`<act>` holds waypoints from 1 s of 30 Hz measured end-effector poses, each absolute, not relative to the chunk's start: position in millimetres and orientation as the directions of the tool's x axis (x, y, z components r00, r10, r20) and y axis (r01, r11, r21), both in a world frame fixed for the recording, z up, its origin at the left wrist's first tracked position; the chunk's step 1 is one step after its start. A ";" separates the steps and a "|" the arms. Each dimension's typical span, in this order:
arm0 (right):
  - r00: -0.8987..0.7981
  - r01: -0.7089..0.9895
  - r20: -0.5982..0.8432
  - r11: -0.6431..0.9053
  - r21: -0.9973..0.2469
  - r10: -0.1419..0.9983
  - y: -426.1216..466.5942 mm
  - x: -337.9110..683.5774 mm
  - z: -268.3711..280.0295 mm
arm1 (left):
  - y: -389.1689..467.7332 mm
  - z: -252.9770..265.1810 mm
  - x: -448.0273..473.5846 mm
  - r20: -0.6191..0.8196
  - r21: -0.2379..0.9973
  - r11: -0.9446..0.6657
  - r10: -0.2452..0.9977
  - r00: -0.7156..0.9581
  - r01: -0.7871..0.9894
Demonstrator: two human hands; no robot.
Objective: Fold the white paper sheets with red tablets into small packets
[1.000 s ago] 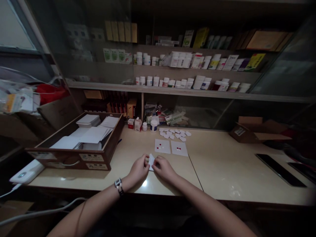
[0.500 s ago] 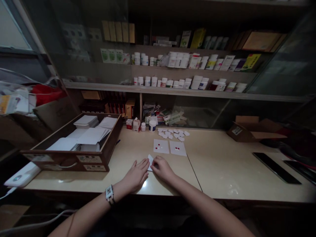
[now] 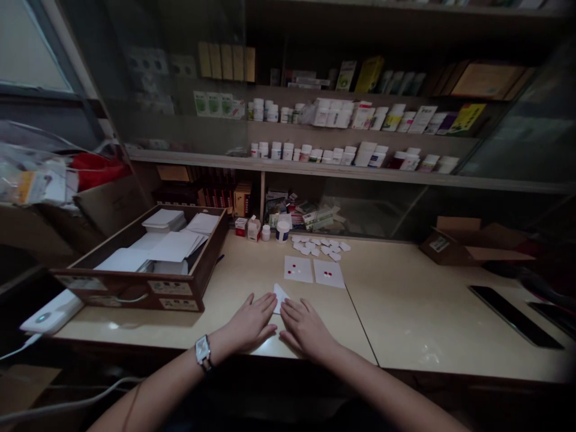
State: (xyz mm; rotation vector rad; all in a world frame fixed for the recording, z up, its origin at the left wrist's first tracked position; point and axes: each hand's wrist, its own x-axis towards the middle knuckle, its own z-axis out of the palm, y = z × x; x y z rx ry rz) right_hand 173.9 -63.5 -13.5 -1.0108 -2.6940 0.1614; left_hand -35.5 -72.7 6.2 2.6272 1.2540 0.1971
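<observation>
A small folded white paper lies on the counter between my hands. My left hand rests flat, its fingertips on the paper's left edge. On the other side my right hand lies flat too, fingers stretched out and touching the paper's right edge. Beyond them are two square white papers, the left one and the right one, each bearing a few red and white pills. Several folded paper packets are scattered behind these squares.
At left stands a wooden drawer holding stacks of white paper. Small medicine bottles and boxes, among them a white jar, line the back. A dark phone and an open cardboard box are at right. Shelves of medicine bottles rise behind.
My right hand has gone from pinching at the folded paper to lying flat beside it with fingers extended. My left hand stays flat. The view has shifted slightly.
</observation>
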 end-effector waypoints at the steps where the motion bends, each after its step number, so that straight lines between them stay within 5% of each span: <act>1: -0.732 0.629 0.179 0.753 -0.194 0.658 -66.9 177.7 -14.9 | -72.9 6.2 -36.2 0.019 0.257 -0.613 0.776 0.631 0.747; 13: -0.733 0.651 -0.029 0.689 -0.317 0.680 -79.6 192.7 -2.4 | -74.9 6.8 -42.1 -0.045 0.281 -0.626 0.748 0.662 0.727; 21: -0.697 0.657 0.050 0.665 -0.355 0.715 -68.6 192.9 8.0 | -70.7 7.1 -38.1 0.062 0.280 -0.621 0.772 0.632 0.732; 25: -0.441 0.781 0.148 0.459 -0.423 0.885 -30.7 173.6 12.8 | -64.0 8.3 -26.4 0.186 0.296 -0.610 0.792 0.582 0.735; 30: -0.368 0.804 -0.043 0.294 -0.517 0.929 10.2 149.0 8.6 | -57.6 5.7 -16.6 0.235 0.326 -0.532 0.846 0.478 0.782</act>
